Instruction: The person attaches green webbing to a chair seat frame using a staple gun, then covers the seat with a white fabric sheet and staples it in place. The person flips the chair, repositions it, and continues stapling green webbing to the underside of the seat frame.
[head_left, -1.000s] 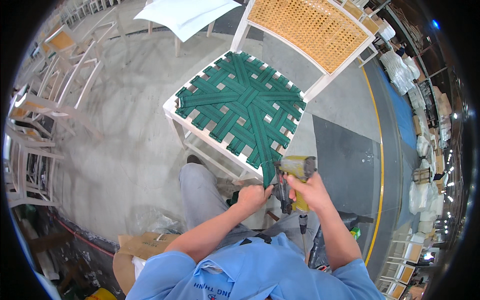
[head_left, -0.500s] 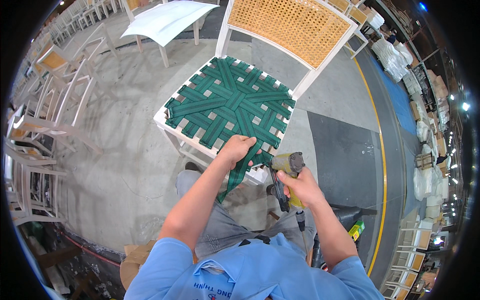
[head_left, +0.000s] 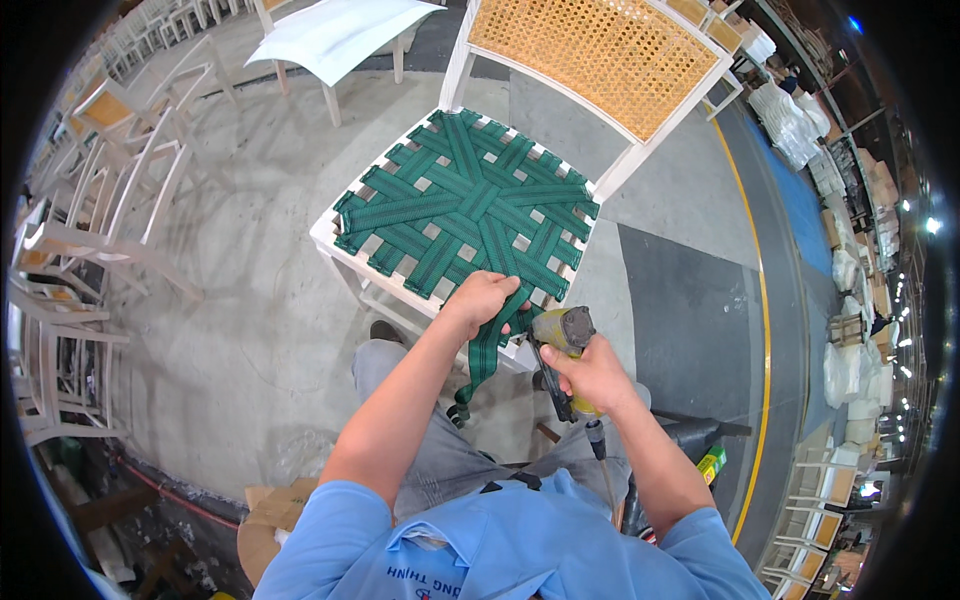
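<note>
A white wooden chair with a woven cane back stands in front of me. Woven green webbing covers its seat, with two diagonal bands crossing at the middle. My left hand pinches a green webbing strap at the seat's near right corner. The strap's loose end hangs down and curls over my leg. My right hand is wrapped around the grip of a yellow and black pneumatic staple gun. An air hose fitting is on its handle. The gun's nose is close to the corner, partly hidden by my left fingers.
Unfinished white chair frames crowd the left side. A white sheet lies on another seat at the back. A yellow floor line runs along the right, with wrapped goods beyond. A cardboard box sits at lower left.
The staple gun has shifted slightly left, nearer the left hand. The strap's hanging end has swung and curled lower. The chair appears slightly farther right in view.
</note>
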